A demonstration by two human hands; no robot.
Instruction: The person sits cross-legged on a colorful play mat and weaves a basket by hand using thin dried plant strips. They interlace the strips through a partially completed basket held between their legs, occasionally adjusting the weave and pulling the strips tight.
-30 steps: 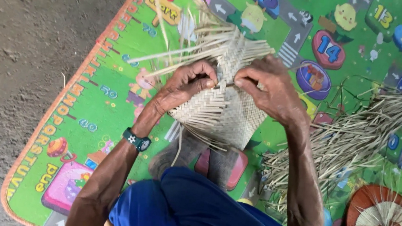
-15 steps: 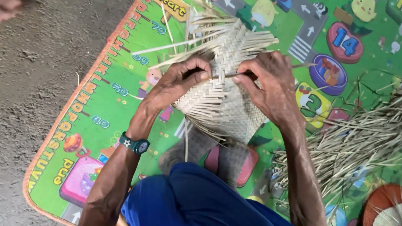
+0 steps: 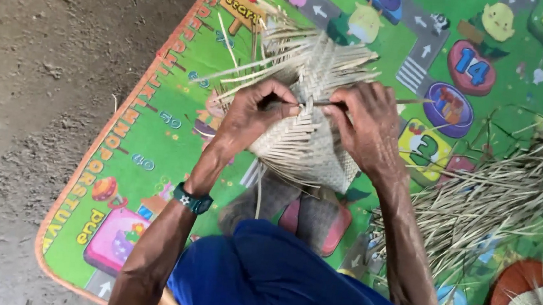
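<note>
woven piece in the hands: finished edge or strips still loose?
Unfinished. The woven mat has loose strips fanning out unwoven from its far edge, while the left hand and right hand grip it.

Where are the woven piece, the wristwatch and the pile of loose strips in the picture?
woven piece (image 3: 308, 146), head view, on its plaited middle between the hands.
wristwatch (image 3: 192, 200), head view, on its dark band at the left wrist.
pile of loose strips (image 3: 500, 194), head view, on the middle of the bundle on the mat.

Matt dry straw weave (image 3: 305, 142), glossy mat (image 3: 151, 161)
</note>
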